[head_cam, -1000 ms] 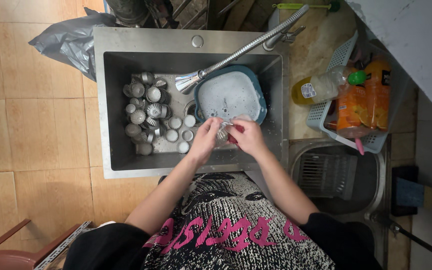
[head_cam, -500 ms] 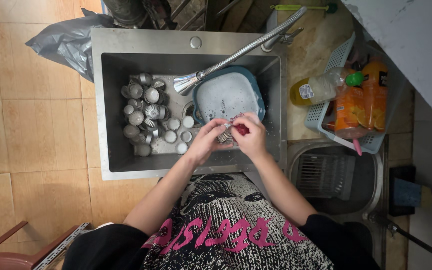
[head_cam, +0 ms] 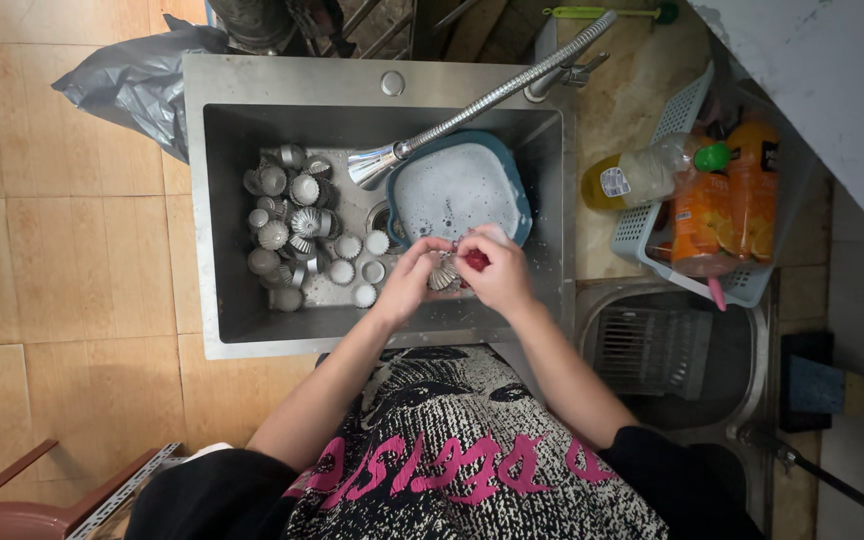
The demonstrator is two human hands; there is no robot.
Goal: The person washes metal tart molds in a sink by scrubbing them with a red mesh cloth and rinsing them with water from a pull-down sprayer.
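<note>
A single head-worn camera looks almost straight down from above the person's chest, their patterned top filling the bottom edge. It faces a steel sink [head_cam: 222, 330] set in tiled flooring, with both forearms reaching into the middle of the view. The distance is moderate, taking in the counter and a plastic basket [head_cam: 652, 215] at right.

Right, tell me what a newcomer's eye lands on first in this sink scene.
First, the two hands meeting over the steel sink: the left hand and right hand together grip a small fluted metal mould, with something red in the right. Next, the heap of fluted moulds on the sink's left floor, beside a blue basin of soapy water under the faucet.
</note>
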